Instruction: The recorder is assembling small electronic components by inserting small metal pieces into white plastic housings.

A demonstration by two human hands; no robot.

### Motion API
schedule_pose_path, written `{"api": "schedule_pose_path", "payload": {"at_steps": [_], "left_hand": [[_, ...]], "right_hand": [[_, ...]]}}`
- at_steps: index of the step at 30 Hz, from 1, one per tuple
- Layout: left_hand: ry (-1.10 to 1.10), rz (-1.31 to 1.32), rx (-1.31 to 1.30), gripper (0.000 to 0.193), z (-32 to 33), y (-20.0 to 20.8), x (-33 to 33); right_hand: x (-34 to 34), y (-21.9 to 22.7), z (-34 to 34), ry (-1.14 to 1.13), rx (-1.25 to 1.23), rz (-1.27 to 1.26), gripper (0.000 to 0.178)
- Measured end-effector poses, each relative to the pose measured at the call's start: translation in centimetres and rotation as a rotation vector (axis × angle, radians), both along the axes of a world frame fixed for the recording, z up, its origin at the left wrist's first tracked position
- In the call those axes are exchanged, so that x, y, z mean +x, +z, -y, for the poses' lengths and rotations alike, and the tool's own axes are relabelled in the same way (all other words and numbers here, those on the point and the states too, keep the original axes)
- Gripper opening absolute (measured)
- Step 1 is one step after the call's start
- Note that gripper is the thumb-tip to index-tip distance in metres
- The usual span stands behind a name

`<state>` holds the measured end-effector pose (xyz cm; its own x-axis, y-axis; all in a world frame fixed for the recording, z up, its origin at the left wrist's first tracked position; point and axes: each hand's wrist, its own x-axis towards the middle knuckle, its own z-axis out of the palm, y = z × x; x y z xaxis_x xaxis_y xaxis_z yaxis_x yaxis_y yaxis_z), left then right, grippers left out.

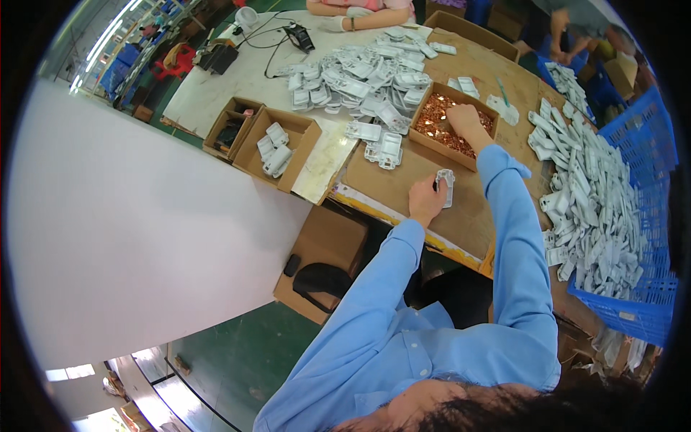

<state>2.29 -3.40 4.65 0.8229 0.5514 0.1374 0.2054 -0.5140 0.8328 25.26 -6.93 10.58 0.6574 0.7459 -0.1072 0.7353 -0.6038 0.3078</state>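
My left hand [425,199] is closed round the edge of a white plastic housing [448,189] above the brown cardboard work mat [389,183]. My right hand [464,119] reaches into a cardboard box of small copper-coloured metal pieces [436,119]. Its fingertips are bent down among the pieces, and what they pinch, if anything, is too small to make out. Several more white housings [389,147] lie loose just left of that box. Behind them a large heap of the same housings [360,75] spreads over the table.
A blue plastic crate [626,309] full of white housings stands at the right. Cardboard boxes [295,169] at the left hold a few housings and dark items. Across the table a person's gloved hand [332,24] rests near a cabled black device [299,37]. Another person works at the upper right.
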Motion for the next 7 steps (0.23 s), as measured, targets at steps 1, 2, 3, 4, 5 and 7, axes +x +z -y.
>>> {"api": "schedule_pose_path", "payload": {"at_steps": [1, 2, 3, 4, 5, 7], "left_hand": [[-0.017, 0.001, -0.019, 0.030, 0.1, 0.2, 0.0], [-0.035, 0.001, -0.037, 0.030, 0.1, 0.3, 0.0], [-0.029, 0.003, -0.034, 0.030, 0.1, 0.4, 0.0], [-0.031, 0.000, -0.036, 0.029, 0.2, 0.4, 0.0], [-0.034, -0.004, -0.039, 0.029, 0.2, 0.4, 0.0], [-0.042, -0.021, 0.024, 0.028, -0.2, -0.1, 0.2]], "right_hand": [[0.1, -0.4, 0.2, -0.002, 0.011, 0.021, 0.015], [0.3, -0.7, 0.4, -0.003, 0.022, 0.040, 0.015], [0.5, -1.0, 0.6, -0.016, 0.026, 0.035, 0.015], [0.7, -1.2, 0.8, -0.008, 0.028, 0.036, 0.015], [0.8, -1.5, 1.0, -0.020, 0.069, 0.037, 0.014], [0.4, -1.2, 0.8, -0.066, 0.110, 0.007, 0.012]]}}
